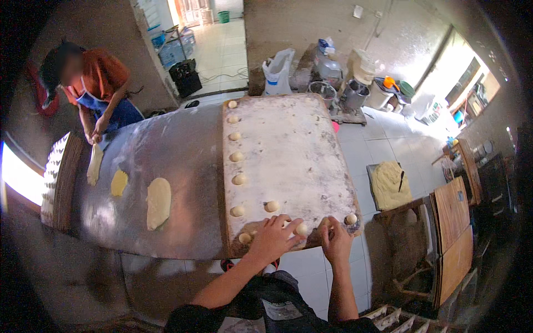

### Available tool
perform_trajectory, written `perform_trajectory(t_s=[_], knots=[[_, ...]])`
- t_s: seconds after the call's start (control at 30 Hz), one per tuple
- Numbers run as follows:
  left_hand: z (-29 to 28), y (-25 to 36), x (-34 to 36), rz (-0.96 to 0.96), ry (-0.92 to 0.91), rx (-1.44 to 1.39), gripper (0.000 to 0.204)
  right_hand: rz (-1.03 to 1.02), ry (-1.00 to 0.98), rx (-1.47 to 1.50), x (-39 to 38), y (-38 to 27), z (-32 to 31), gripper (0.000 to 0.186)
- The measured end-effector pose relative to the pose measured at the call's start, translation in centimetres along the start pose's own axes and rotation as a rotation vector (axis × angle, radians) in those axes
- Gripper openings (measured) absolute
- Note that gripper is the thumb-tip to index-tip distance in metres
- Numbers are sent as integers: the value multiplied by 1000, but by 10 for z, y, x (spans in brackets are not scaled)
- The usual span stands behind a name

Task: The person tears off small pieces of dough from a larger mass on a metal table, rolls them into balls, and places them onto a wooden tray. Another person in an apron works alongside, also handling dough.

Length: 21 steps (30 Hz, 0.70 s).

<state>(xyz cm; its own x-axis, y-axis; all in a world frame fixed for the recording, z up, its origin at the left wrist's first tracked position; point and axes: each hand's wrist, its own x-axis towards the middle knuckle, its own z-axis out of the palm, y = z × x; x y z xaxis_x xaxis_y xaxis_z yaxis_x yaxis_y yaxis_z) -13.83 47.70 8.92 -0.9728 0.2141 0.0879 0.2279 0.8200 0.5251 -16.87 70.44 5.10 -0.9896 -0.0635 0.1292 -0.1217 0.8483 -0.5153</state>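
Observation:
My left hand [270,237] is low over the floured board [283,150], its fingers curved around a round dough ball [301,228] at the fingertips. Part of another pale piece shows between those fingers. To its right, my right hand [336,240] is closed in a pinch near the board's front edge; what it pinches is mostly hidden. One dough ball [351,219] sits just right of that hand. Beyond my left hand lies another dough ball [272,206], and several more, such as this dough ball [239,178], line the board's left side.
A metal table [191,144] adjoins on the left, with a flat dough piece [159,203] and a yellow slab [119,182]. A co-worker [100,83] there holds a long dough strip [95,165]. Stacked trays [58,183] stand at the far left. Right of the board is a dough mass [390,185].

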Motion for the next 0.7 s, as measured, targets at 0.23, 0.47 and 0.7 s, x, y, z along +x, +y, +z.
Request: perform_trajectory(t_s=[0.23,0.47,0.7], knots=[[-64,-86,-94,-349,310,-202,16,15,37,117,6,0,8,30],[-104,-133,-175,-518,324,-173,15,140,29,275,15,-6,-11,35],[-117,-171,-272,-650,413,-145,15,-37,181,194,4,-69,15,33]])
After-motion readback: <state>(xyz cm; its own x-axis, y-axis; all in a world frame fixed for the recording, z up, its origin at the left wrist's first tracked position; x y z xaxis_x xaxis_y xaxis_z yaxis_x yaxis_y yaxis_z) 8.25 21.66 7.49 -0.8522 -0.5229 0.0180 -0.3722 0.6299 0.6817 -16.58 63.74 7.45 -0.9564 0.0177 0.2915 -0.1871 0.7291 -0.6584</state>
